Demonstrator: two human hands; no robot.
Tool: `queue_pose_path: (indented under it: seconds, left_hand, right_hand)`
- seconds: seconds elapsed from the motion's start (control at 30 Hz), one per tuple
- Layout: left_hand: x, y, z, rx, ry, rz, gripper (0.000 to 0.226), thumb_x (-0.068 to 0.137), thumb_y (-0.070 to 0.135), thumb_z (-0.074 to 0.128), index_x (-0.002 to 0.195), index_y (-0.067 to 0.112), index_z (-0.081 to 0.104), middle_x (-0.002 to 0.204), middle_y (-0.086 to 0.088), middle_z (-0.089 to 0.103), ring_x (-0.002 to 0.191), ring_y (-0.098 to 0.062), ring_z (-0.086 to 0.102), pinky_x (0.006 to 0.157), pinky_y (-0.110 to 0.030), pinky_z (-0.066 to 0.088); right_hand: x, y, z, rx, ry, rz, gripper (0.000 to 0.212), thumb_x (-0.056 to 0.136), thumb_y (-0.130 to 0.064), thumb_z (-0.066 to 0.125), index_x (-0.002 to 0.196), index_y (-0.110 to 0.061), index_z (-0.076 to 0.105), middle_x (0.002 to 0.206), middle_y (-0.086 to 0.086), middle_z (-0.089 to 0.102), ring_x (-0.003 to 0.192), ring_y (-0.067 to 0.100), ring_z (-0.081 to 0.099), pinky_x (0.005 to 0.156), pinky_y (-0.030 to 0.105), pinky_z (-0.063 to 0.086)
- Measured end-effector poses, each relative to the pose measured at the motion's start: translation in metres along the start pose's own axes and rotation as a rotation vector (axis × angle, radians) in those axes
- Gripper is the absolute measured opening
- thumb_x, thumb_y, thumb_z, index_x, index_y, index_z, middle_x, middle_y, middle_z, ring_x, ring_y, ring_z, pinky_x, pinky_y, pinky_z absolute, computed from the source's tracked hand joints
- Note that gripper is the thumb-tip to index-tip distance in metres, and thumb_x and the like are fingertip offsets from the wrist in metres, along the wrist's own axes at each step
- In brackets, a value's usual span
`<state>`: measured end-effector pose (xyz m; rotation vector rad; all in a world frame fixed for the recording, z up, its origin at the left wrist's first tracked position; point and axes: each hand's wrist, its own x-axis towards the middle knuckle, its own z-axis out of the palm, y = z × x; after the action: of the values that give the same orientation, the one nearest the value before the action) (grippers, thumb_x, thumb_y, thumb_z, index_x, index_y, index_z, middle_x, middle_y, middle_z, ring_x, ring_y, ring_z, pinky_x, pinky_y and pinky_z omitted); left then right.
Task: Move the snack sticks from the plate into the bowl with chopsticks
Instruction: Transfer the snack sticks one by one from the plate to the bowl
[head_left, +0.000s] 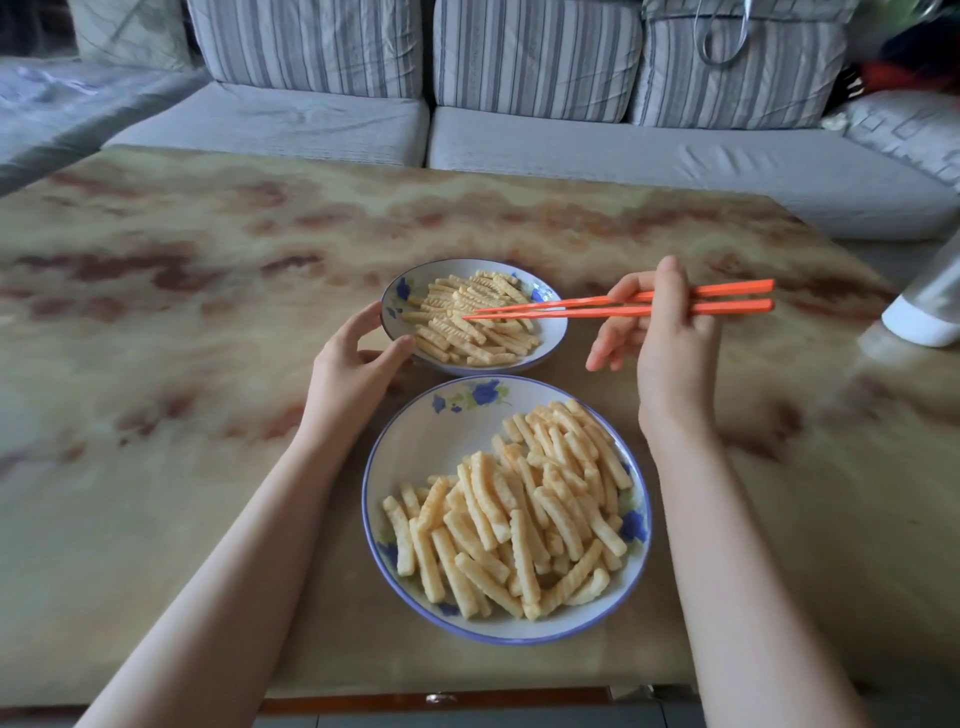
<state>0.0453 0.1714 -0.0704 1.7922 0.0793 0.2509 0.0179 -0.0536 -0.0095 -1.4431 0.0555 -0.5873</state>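
A white plate (415, 457) with a blue rim and flowers sits near me, heaped with pale yellow snack sticks (524, 519). Just beyond it stands a smaller matching bowl (550, 351) holding more sticks (467, 322). My left hand (353, 364) cups the bowl's left rim, thumb and fingers curled against it. My right hand (660, 332) grips a pair of orange chopsticks (597, 306). Their tips are together over the middle of the bowl, just above the sticks there. No stick is visibly pinched between the tips.
The marbled brown-and-green table (208, 364) spreads wide on both sides. A white-based bottle (930, 312) stands at the right edge. A grey striped sofa (519, 140) runs behind the table's far edge.
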Motion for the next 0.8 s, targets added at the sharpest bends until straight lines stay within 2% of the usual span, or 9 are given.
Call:
queue_pose_path:
  seconds: [0.17,0.27,0.33,0.43,0.5,0.57,0.7,0.8]
  left_hand:
    - [0.001,-0.001,0.000,-0.003,-0.005,0.007,0.044,0.090,0.022,0.067,0.133,0.029,0.059,0.105,0.007,0.074,0.073,-0.010,0.072,0.074,-0.024,0.058]
    - [0.002,-0.003,0.000,-0.005,-0.003,0.010,0.045,0.090,0.022,0.067,0.134,0.029,0.058,0.107,0.007,0.073,0.072,-0.007,0.072,0.071,-0.020,0.058]
    - [0.003,-0.003,0.000,-0.007,-0.002,0.009,0.046,0.090,0.023,0.068,0.134,0.028,0.058,0.110,0.006,0.073,0.072,-0.008,0.072,0.068,-0.017,0.056]
    - [0.003,-0.004,0.001,-0.012,-0.005,0.013,0.045,0.090,0.022,0.068,0.134,0.027,0.058,0.108,0.003,0.073,0.068,-0.003,0.070,0.061,-0.011,0.052]
    - [0.003,-0.003,0.001,-0.012,-0.007,0.018,0.044,0.091,0.021,0.068,0.133,0.027,0.058,0.108,0.001,0.073,0.068,-0.003,0.069,0.058,-0.010,0.050]
    - [0.002,-0.003,0.000,-0.010,-0.007,0.022,0.042,0.090,0.021,0.068,0.131,0.028,0.059,0.106,0.002,0.073,0.069,-0.006,0.070,0.059,-0.010,0.051]
    - [0.002,-0.002,0.000,-0.010,-0.007,0.019,0.041,0.090,0.021,0.069,0.129,0.029,0.060,0.095,0.019,0.070,0.070,-0.008,0.070,0.064,-0.011,0.053]
    - [0.002,-0.002,0.000,-0.007,-0.008,0.020,0.040,0.090,0.021,0.068,0.128,0.031,0.060,0.093,0.024,0.069,0.068,-0.005,0.070,0.064,-0.012,0.054]
  right_hand:
    - [0.002,-0.023,-0.019,-0.017,-0.052,0.044,0.045,0.103,-0.027,0.032,0.066,-0.012,0.053,0.035,0.004,0.046,0.030,0.021,0.044,0.041,0.025,0.029]
    - [0.002,-0.036,-0.032,-0.015,-0.128,0.031,0.047,0.103,-0.025,0.032,0.063,-0.013,0.052,0.036,0.004,0.044,0.028,0.020,0.041,0.040,0.034,0.024]
    - [0.000,-0.044,-0.039,-0.042,-0.188,0.014,0.052,0.103,-0.024,0.033,0.057,-0.019,0.056,0.044,0.009,0.045,0.027,0.019,0.040,0.040,0.038,0.021]
    - [-0.004,-0.053,-0.047,-0.124,-0.250,0.015,0.057,0.103,-0.025,0.034,0.052,-0.021,0.057,0.056,0.018,0.042,0.027,0.020,0.039,0.038,0.029,0.021]
    - [-0.006,-0.056,-0.047,-0.186,-0.290,0.017,0.052,0.104,-0.026,0.033,0.056,-0.018,0.054,0.044,0.014,0.041,0.026,0.022,0.039,0.036,0.022,0.023]
    - [-0.006,-0.057,-0.047,-0.228,-0.316,0.023,0.048,0.104,-0.026,0.033,0.061,-0.013,0.050,0.035,0.007,0.039,0.025,0.023,0.039,0.035,0.021,0.023]
    - [-0.007,-0.059,-0.048,-0.239,-0.325,0.023,0.048,0.103,-0.028,0.034,0.060,-0.014,0.051,0.035,0.007,0.039,0.025,0.024,0.039,0.034,0.022,0.024]
    - [-0.008,-0.063,-0.050,-0.244,-0.329,0.000,0.050,0.103,-0.028,0.035,0.057,-0.018,0.053,0.038,0.010,0.040,0.026,0.025,0.040,0.034,0.021,0.025]
